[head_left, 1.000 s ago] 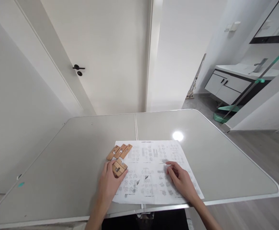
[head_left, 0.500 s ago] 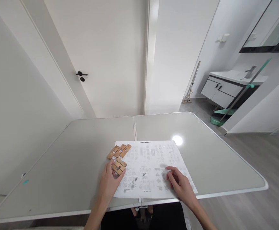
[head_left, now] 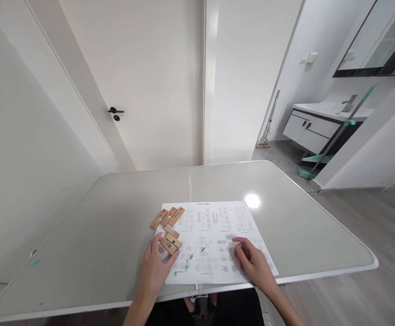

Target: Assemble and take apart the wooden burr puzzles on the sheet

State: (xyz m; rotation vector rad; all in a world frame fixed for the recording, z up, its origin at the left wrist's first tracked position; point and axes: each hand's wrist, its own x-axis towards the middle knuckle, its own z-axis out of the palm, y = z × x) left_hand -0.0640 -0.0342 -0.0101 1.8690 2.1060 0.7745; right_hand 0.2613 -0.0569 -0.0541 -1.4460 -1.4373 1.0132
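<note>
My left hand [head_left: 154, 266] grips a notched wooden puzzle piece [head_left: 167, 246] by its two ends, forefinger at the far end and thumb at the near end. Against its right side lies a second notched wooden piece [head_left: 175, 241]. A smaller-looking wooden piece [head_left: 171, 231] sits just beyond them. Farther off, three slotted wooden pieces [head_left: 167, 217] lie side by side over the corner of a printed paper sheet [head_left: 214, 271]. My right hand [head_left: 253, 261] rests over the sheet's right part, empty, with its fingers loosely bent and the forefinger apart from the thumb.
The sheet lies on a grey folding table [head_left: 92, 244] with a white rim and a centre seam. A white door [head_left: 150, 81] stands beyond the table's far edge. At the right back are a mop [head_left: 268, 124], a washbasin cabinet [head_left: 311, 127] and a green dustpan [head_left: 306, 172].
The two near wooden pieces have separated slightly and shifted a little to the right with my left hand. My right hand stays almost in place. The whole view has tilted slightly.
</note>
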